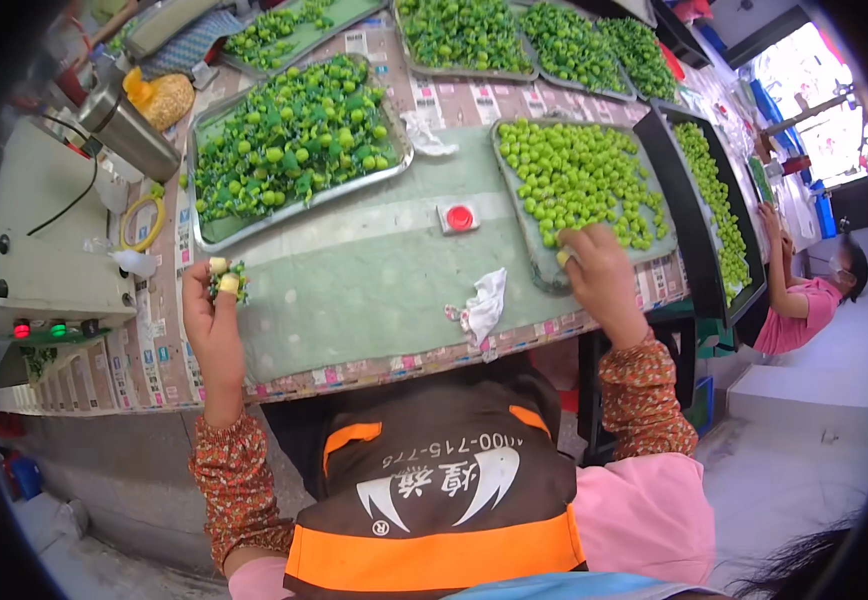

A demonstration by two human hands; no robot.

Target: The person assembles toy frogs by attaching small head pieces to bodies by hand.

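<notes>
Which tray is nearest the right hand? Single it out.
The grey tray of green balls, just left of the black tray: the right hand is over its near edge, while every other tray lies farther off.

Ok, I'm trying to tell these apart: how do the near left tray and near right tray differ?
The near left tray holds green balls mixed with darker leafy bits; the near right tray holds balls without visible leaves. The near left tray is heaped fuller, while the near right tray shows some bare surface. The right hand is over the near right tray; neither hand is over the near left tray. Both are shallow with raised rims.
</notes>
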